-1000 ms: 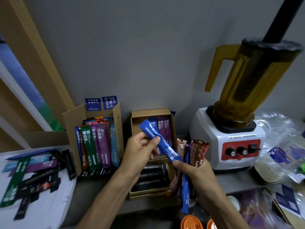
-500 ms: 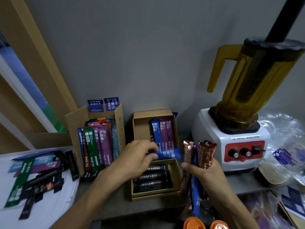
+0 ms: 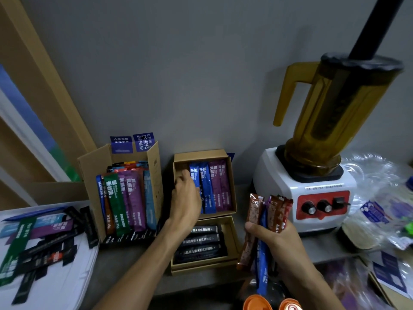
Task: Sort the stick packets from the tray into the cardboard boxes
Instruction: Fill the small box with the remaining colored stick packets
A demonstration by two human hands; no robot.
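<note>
My left hand (image 3: 186,198) reaches into the upper small cardboard box (image 3: 232,175) and grips a blue stick packet (image 3: 194,175), which stands at the left of a blue and a purple packet there. My right hand (image 3: 277,240) grips a bunch of brown and blue stick packets (image 3: 253,211) in front of the blender. The lower small box (image 3: 233,240) holds black packets. At the left, the tall cardboard box (image 3: 154,173) has upright green, purple and blue packets. Several black, green, purple and blue packets lie on the white tray (image 3: 67,285) at the far left.
A white blender (image 3: 279,175) with an amber jug stands right of the small boxes. Crumpled plastic bags (image 3: 380,204) fill the far right. Two orange lids (image 3: 256,303) sit at the bottom edge. A wooden frame (image 3: 40,70) leans at the left.
My left hand carried the blue packet from in front of the boxes up into the upper small box, turning it upright. My right hand with its bunch stayed almost still.
</note>
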